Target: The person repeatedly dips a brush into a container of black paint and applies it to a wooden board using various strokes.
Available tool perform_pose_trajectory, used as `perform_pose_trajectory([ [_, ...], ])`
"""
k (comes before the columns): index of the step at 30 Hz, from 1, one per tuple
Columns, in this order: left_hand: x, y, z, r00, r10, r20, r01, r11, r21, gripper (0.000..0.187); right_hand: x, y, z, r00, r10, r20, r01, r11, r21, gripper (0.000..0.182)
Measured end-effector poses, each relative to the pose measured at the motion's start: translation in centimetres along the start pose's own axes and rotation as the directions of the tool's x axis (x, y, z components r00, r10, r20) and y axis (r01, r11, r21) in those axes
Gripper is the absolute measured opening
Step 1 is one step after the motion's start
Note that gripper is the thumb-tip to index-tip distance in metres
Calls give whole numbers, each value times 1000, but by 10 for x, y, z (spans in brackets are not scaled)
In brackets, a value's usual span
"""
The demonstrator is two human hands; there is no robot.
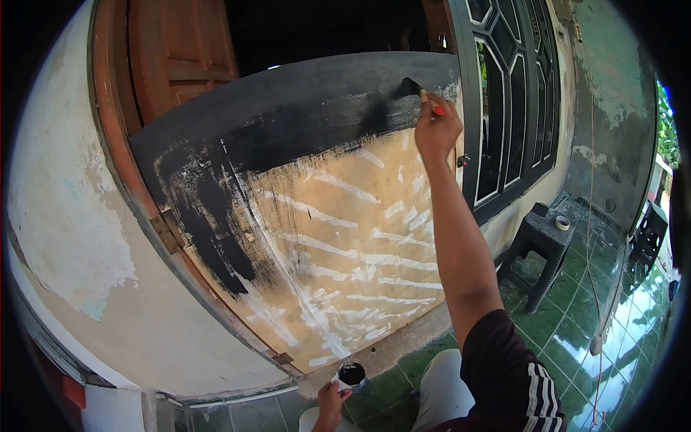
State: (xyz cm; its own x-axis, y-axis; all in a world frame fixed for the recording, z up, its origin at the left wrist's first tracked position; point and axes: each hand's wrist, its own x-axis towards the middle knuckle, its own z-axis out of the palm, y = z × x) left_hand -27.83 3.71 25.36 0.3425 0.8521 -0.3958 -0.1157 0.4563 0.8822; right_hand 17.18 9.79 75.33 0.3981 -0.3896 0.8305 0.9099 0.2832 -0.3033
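A wooden panel (338, 245) stands in the doorway, black across its upper part and down its left side, bare tan wood with white streaks lower down. My right hand (439, 129) is closed around a paintbrush (423, 93) with a red mark on its handle. The brush's dark bristles meet the black area near the panel's upper right corner. Low in the view, my left hand (332, 405) grips a small cup of black paint (351, 374), its opening facing up, in front of the panel's bottom edge.
A dark stool (538, 252) carries a roll of tape (562, 222) on the right. Beside the panel is a dark window frame (504, 209). A brown door (180, 50) stands behind it at the upper left. Green tiles (561, 317) cover the floor, and a thin cord hangs at the right.
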Motion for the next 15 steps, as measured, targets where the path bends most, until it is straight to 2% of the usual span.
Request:
perform_pose_trajectory([
  [2, -1, 3, 3, 1000, -7, -13, 7, 1000, -16, 29, -18, -17, 21, 968, -249, 27, 250, 963, -98, 14],
  [3, -3, 4, 3, 1000, -12, -21, 12, 1000, -21, 30, -33, -40, 34, 952, -285, 113, 293, 954, -60, 12],
  [4, -1, 5, 4, 1000, -8, -15, 8, 1000, -30, 29, -52, -58, 52, 912, -386, 137, 390, 921, 0, 12],
  [6, 0, 2, 3, 1000, -6, -3, 6, 999, -47, 28, -82, -115, 59, 892, -380, 245, 346, 923, 170, 17],
  [7, 0, 2, 4, 1000, -6, -7, 6, 999, -49, 29, -94, -133, 60, 896, -342, 283, 268, 925, 270, 15],
  [9, 1, 3, 8, 1000, -4, -14, 3, 998, -55, 29, -98, -158, 52, 900, -189, 392, 49, 939, 341, 13],
  [10, -1, 3, 7, 1000, -5, -11, 4, 999, -50, 30, -97, -152, 52, 902, -38, 429, -167, 887, 430, 14],
  [12, -1, 4, 8, 1000, 0, 0, 0, 999, -45, 31, -83, -120, 52, 810, 229, 540, -545, 633, 550, 17],
  [14, -1, 3, 6, 1000, -2, 12, 2, 999, -39, 31, -56, -71, 44, 829, 256, 497, -527, 655, 541, 24],
  [15, -1, 3, 5, 1000, 0, 18, 1, 999, -35, 31, -43, -50, 37, 804, 344, 485, -585, 605, 541, 25],
])
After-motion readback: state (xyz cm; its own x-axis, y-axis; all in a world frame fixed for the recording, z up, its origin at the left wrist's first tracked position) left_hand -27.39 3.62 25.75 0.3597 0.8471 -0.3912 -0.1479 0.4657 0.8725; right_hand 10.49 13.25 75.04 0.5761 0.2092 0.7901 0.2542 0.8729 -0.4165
